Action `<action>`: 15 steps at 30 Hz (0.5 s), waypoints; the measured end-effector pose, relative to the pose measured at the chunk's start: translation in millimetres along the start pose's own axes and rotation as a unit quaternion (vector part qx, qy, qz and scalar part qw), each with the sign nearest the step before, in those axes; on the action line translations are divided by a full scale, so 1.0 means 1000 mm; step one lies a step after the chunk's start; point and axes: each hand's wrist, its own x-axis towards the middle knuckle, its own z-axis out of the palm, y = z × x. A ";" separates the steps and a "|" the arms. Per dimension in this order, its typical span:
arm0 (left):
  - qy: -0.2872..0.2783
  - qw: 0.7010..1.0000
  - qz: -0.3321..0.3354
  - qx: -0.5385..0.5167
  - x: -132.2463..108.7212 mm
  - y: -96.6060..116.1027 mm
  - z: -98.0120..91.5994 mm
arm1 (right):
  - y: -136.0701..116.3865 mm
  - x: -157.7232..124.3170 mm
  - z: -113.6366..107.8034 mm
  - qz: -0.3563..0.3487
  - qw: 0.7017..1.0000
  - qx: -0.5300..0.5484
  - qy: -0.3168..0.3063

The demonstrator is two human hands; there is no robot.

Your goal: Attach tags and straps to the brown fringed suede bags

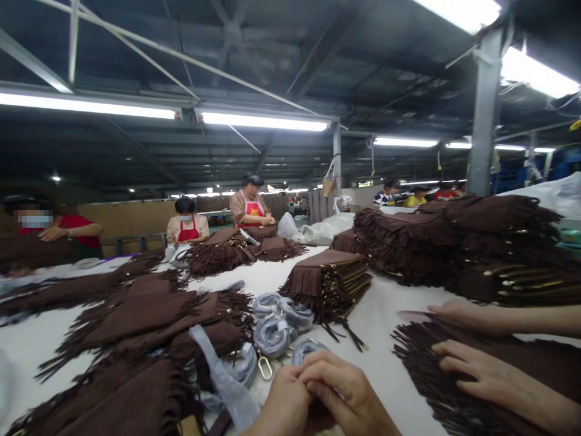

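My left hand and my right hand meet at the bottom centre, low over the white table. Both have their fingers curled and pinched together. What they hold is hidden between them. Just beyond my fingers lie several grey wrapped strap coils and a gold oval clasp. A clear plastic sleeve lies left of my left hand. Brown fringed suede bags are spread out to my left.
A co-worker's two hands reach in from the right, flat on a brown fringed piece. A neat stack of fringed bags stands mid-table, and a large pile is at the right. Other workers in red aprons stand at the far end.
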 end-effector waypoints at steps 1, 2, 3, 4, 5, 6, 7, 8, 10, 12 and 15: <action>0.010 1.000 -0.003 -0.001 0.002 0.001 0.003 | 0.005 0.000 0.002 0.001 1.000 -0.006 0.013; 0.019 1.000 -0.005 0.005 0.003 0.001 0.005 | 0.010 0.000 0.005 0.000 0.999 -0.016 0.028; 0.023 1.000 -0.008 0.017 0.004 0.001 0.006 | 0.016 -0.001 0.009 0.002 0.999 -0.026 0.048; 0.021 0.999 -0.012 0.030 0.005 0.002 0.006 | 0.021 -0.002 0.012 0.008 0.997 -0.034 0.070; 0.011 0.999 -0.014 0.050 0.006 0.004 0.005 | 0.026 -0.003 0.014 0.024 0.995 -0.035 0.093; -0.001 0.995 -0.009 0.102 0.007 0.007 0.004 | 0.030 -0.004 0.015 0.046 0.992 -0.031 0.114; -0.007 0.984 0.001 0.180 0.009 0.011 0.003 | 0.034 -0.005 0.016 0.071 0.989 -0.018 0.132; 0.000 0.963 0.015 0.271 0.011 0.016 0.001 | 0.037 -0.006 0.015 0.097 0.984 0.003 0.146; 0.042 0.897 0.051 0.436 0.019 0.030 -0.006 | 0.045 -0.007 0.011 0.146 0.972 0.078 0.167; 0.103 0.828 0.094 0.543 0.031 0.045 -0.014 | 0.054 -0.007 0.004 0.190 0.947 0.169 0.196; 0.179 0.749 0.123 0.626 0.051 0.058 -0.027 | 0.071 -0.009 -0.006 0.244 0.906 0.263 0.225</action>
